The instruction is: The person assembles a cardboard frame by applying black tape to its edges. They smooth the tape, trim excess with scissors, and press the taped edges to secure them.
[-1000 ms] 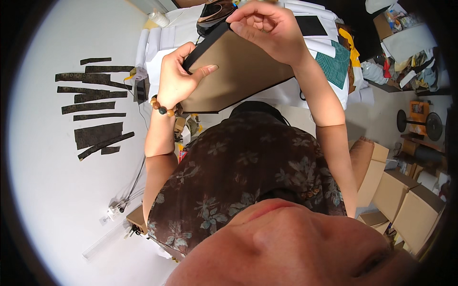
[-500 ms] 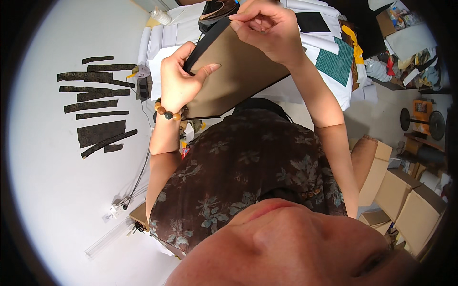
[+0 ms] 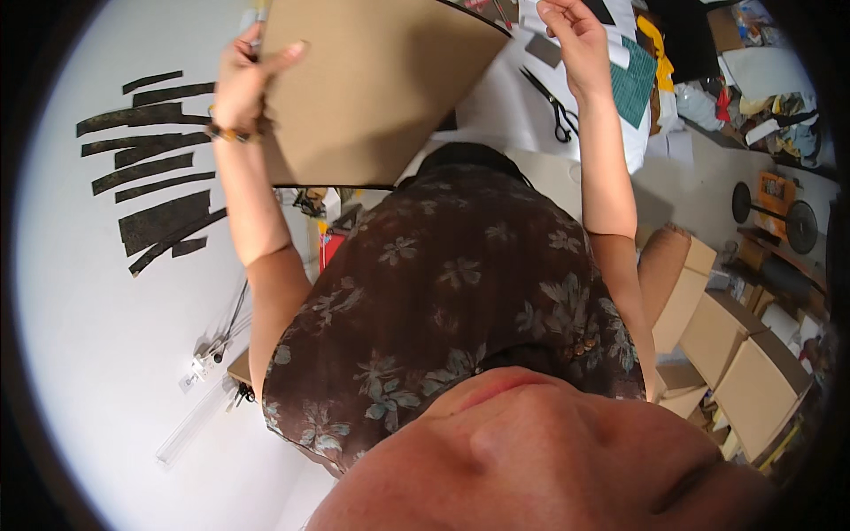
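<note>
A large brown board point(image 3: 363, 97) with thin black edging is in front of me, its upper part cut off by the picture. My left hand point(image 3: 243, 84), wearing a beaded bracelet, grips its left edge, the thumb lying over the brown face. Blur hides whether anything else is in that hand. To the right of the board, my right hand point(image 3: 580, 44) is raised with its fingertips pinched together. What they hold, if anything, is too small to tell. Black scissors point(image 3: 553, 104) lie on the white-covered table point(image 3: 496, 111) below that hand.
A small grey piece point(image 3: 543, 50) and a green cutting mat point(image 3: 636, 93) lie on the table. Dark strips point(image 3: 155, 142) hang on the left wall. Cardboard boxes point(image 3: 722, 327) and a dumbbell-shaped item point(image 3: 770, 212) stand on the right.
My left hand and the board have moved left, uncovering the scissors. My right hand has gone right, away from the black strip's end. The strip no longer shows.
</note>
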A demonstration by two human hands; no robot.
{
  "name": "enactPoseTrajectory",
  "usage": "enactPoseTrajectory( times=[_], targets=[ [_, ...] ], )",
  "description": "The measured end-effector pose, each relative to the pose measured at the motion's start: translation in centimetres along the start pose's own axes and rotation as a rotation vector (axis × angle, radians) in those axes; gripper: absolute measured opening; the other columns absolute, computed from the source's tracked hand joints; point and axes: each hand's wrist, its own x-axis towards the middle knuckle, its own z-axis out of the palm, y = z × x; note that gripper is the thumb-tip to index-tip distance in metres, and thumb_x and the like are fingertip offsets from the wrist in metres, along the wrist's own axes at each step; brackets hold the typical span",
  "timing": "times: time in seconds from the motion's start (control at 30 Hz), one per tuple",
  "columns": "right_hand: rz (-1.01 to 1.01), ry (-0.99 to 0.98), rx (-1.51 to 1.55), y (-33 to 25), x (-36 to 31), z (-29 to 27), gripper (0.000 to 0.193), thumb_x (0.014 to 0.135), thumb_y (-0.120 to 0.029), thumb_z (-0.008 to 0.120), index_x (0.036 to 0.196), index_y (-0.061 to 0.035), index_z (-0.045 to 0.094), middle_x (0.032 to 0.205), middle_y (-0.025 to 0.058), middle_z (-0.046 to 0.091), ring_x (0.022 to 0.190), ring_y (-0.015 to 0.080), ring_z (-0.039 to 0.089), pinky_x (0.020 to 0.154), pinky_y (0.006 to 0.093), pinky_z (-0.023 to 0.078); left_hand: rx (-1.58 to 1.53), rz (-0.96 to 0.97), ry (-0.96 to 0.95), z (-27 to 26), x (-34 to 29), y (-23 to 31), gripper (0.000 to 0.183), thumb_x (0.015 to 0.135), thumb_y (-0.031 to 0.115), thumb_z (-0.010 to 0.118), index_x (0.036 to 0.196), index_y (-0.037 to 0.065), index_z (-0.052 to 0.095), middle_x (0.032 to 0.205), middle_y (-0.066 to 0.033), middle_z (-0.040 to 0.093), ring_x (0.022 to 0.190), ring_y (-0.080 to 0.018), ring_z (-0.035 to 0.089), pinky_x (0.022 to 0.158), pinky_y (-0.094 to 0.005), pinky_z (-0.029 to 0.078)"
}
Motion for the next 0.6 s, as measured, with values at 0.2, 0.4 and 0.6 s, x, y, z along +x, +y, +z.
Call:
enactPoseTrajectory(
  times=[0.2, 0.4, 0.6],
  targets=[
    [0.339, 0.084, -0.069, 12.0, -4.8, -1.6, 0.015, 0.089, -0.015, 0.066, 0.101, -0.0064, 0.068, 0.084, -0.0048, 0.063, 0.072, 0.0031, 0.052, 0.063, 0.0187, 0.04, 0.044, -0.306, -0.254, -9.6, 7.1, -8.4, 0.045, 0.077, 0.008, 0.075, 0.117, -0.001, 0.058, 0.102, -0.008, 0.068, 0.09, -0.015, 0.065, 0.083, -0.0277, 0.05],
    [0.721, -0.051, 0.053, 18.1, -8.7, -1.1, 0.034, 0.095, -0.037, 0.055, 0.109, -0.0063, 0.062, 0.096, 0.0006, 0.063, 0.086, 0.0099, 0.056, 0.078, 0.0261, 0.044, 0.022, -0.529, -0.47, -4.6, 11.7, -15.0, 0.056, 0.075, 0.009, 0.073, 0.126, -0.002, 0.052, 0.113, -0.0082, 0.064, 0.101, -0.0169, 0.062, 0.091, -0.0298, 0.047],
    [0.892, -0.007, 0.11, 18.6, -10.4, 0.3, 0.048, 0.097, -0.049, 0.046, 0.114, -0.0062, 0.059, 0.105, 0.0031, 0.063, 0.099, 0.0129, 0.057, 0.089, 0.0308, 0.043, 0.07, -0.707, -0.599, 2.1, 16.9, -20.8, 0.064, 0.073, 0.015, 0.076, 0.131, 0.001, 0.051, 0.112, -0.0097, 0.063, 0.103, -0.0177, 0.059, 0.088, -0.03, 0.047]
  ],
)
